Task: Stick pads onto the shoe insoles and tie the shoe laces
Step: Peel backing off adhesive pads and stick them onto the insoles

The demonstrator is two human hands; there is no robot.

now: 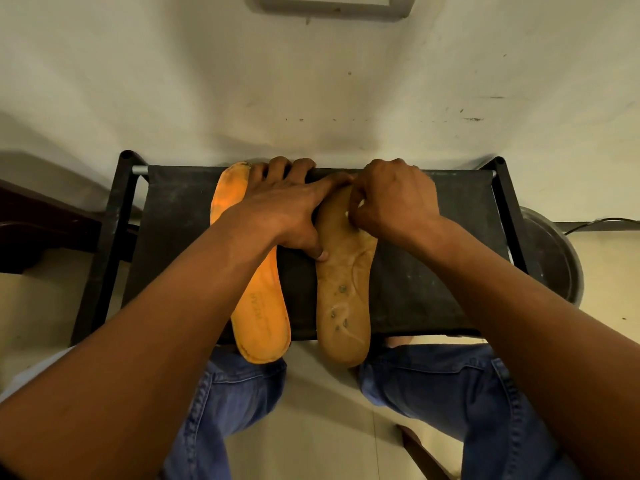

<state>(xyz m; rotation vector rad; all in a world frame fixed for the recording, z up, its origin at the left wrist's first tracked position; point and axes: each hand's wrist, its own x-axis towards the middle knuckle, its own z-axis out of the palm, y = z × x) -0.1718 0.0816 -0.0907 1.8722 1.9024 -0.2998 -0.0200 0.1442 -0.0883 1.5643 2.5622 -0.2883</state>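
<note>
Two insoles lie side by side on a black fabric stand (426,271). The orange insole (259,317) on the left shows its printed side. The tan insole (343,306) on the right is worn and spotted. My left hand (280,209) lies flat with fingers spread across both toe ends, its thumb pressing the tan insole's left edge. My right hand (394,199) is curled over the tan insole's forefoot, fingertips pinched on a small pale pad (361,204) that mostly hides under the fingers. No shoes or laces are in view.
The stand's black metal frame (104,244) stands against a scuffed white wall. A round dark metal bin (550,258) sits at the right with a cable (602,221) behind it. Dark wooden furniture (41,230) is at the left. My knees in jeans are below the stand.
</note>
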